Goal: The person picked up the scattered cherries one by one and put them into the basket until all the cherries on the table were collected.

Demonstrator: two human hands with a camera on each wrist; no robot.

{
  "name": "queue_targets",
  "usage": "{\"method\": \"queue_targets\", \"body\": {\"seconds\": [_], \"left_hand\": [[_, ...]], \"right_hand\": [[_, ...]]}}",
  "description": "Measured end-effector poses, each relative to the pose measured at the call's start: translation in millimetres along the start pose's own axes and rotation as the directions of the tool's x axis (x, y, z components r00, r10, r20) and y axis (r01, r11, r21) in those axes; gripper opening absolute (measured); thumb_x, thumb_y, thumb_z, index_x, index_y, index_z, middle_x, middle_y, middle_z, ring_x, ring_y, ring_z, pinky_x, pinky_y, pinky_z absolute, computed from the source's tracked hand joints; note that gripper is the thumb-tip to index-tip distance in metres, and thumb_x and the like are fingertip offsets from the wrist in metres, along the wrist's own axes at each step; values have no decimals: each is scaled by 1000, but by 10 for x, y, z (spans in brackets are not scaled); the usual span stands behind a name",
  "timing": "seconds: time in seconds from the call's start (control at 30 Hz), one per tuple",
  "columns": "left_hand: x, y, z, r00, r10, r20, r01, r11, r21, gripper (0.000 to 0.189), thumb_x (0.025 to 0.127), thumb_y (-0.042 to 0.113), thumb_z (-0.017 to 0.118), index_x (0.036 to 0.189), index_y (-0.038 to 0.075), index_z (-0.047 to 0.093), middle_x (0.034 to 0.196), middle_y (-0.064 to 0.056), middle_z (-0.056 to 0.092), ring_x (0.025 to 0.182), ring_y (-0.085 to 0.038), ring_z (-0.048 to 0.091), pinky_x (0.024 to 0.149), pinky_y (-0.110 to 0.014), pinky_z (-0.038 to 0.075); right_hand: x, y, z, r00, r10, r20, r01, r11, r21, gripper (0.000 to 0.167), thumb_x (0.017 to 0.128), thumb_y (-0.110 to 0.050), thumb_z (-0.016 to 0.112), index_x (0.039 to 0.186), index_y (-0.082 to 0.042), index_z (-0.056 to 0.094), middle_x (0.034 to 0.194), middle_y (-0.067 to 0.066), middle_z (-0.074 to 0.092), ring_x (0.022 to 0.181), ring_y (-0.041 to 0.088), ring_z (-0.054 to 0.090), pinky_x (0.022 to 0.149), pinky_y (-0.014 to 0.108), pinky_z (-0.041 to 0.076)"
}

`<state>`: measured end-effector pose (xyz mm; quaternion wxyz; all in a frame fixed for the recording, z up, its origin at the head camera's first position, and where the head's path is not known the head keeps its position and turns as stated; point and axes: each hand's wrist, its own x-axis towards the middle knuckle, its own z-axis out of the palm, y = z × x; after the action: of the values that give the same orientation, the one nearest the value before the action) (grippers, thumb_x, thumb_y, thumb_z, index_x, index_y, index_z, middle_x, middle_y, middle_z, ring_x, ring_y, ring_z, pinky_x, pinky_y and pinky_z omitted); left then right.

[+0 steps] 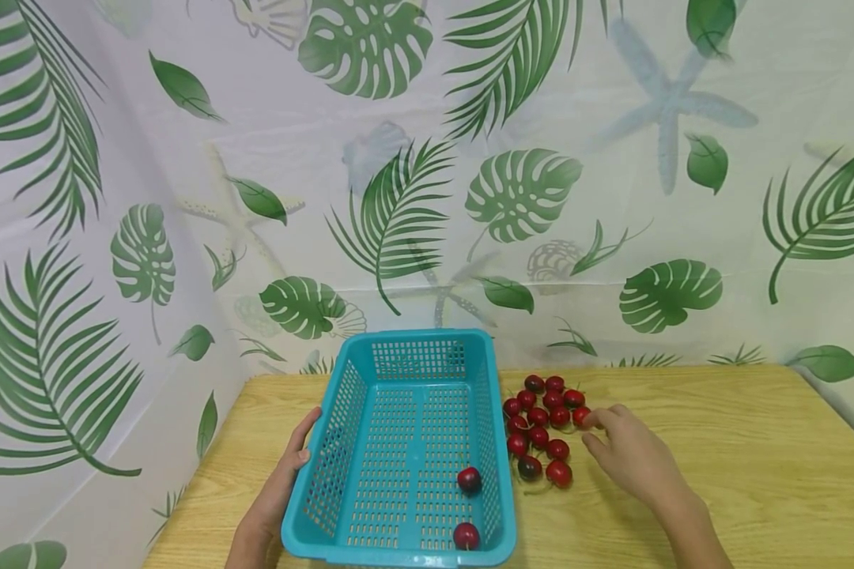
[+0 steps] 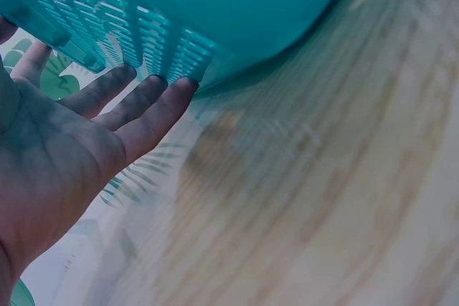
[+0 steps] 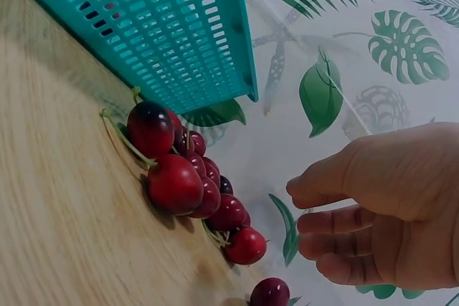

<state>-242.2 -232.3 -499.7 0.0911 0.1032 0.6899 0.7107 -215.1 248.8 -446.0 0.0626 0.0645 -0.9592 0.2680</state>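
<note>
A turquoise plastic basket [image 1: 416,419] with perforated walls stands on the table, two dark red cherries [image 1: 469,480] inside it by its right side. The fingers of my left hand [image 1: 279,482] touch the outer left wall; in the left wrist view the hand [image 2: 79,127] has its fingertips against the holes, fingers fairly straight. Right of the basket lies a cluster of cherries [image 1: 538,416], some with green stems. My right hand [image 1: 636,454] is beside the cluster, fingertips close to its rightmost cherry [image 1: 581,416]. In the right wrist view that hand's [image 3: 380,213] fingers are loosely bent, with nothing seen between them.
The light wood-grain table [image 1: 754,458] extends to the right of the right hand. A white sheet [image 1: 576,316] printed with green leaves and starfish hangs along the table's back and left edges, close behind the basket.
</note>
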Motion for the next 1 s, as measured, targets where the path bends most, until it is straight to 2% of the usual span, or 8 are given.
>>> {"method": "queue_targets", "body": {"seconds": [0.2, 0.27, 0.4, 0.53, 0.77, 0.9, 1.0], "left_hand": [[-6, 8, 2, 1000, 2, 2, -2, 1000, -2, 66, 97, 30, 33, 160, 27, 12, 164, -14, 8, 138, -48, 22, 96, -50, 41], [-8, 9, 3, 1000, 0, 2, 0, 1000, -5, 66, 97, 30, 33, 160, 27, 12, 164, -14, 8, 138, -48, 23, 95, -49, 41], [-12, 11, 6, 1000, -1, 2, 1, 1000, -7, 66, 97, 30, 33, 160, 27, 12, 164, -14, 7, 138, -48, 22, 96, -49, 41], [-12, 13, 7, 1000, 3, 3, -3, 1000, -5, 66, 97, 30, 33, 160, 25, 11, 165, -14, 7, 138, -49, 22, 96, -50, 40], [-12, 22, 8, 1000, -3, 4, 3, 1000, -16, 65, 98, 30, 33, 160, 27, 12, 164, -15, 7, 138, -50, 23, 94, -50, 42], [-20, 43, 14, 1000, -14, -1, 14, 1000, -13, 64, 98, 31, 34, 159, 30, 14, 164, -16, 7, 138, -52, 23, 94, -51, 43], [-25, 68, 21, 1000, -20, -2, 20, 1000, -9, 66, 98, 30, 34, 160, 28, 12, 164, -16, 7, 138, -53, 23, 94, -51, 42]], "right_hand": [[5, 59, 35, 1000, 12, 28, -11, 999, -37, 28, 92, -13, 65, 115, 2, 67, 115, 26, 60, 95, 42, 63, 75, 56, 52], [8, 80, 52, 999, 12, 52, -9, 999, -52, 33, 92, -12, 64, 121, 3, 65, 119, 30, 58, 102, 48, 60, 81, 62, 49], [9, 116, 101, 996, 2, 92, 3, 998, -58, 41, 92, -12, 62, 129, 5, 59, 126, 35, 54, 111, 54, 55, 87, 66, 45], [11, 123, 149, 994, -8, 110, 14, 998, -55, 44, 92, -11, 62, 131, 7, 56, 129, 35, 52, 114, 53, 55, 89, 64, 45], [12, 118, 215, 991, -14, 134, 22, 998, -53, 41, 92, -10, 64, 129, 5, 57, 130, 30, 52, 109, 48, 59, 85, 60, 50], [15, 105, 234, 989, -19, 149, 27, 998, -51, 36, 91, -9, 65, 124, 4, 60, 129, 28, 54, 112, 46, 59, 88, 59, 49], [16, 98, 244, 988, -17, 154, 25, 998, -50, 33, 91, -9, 65, 122, 3, 61, 128, 26, 55, 113, 46, 58, 90, 58, 48]]}}
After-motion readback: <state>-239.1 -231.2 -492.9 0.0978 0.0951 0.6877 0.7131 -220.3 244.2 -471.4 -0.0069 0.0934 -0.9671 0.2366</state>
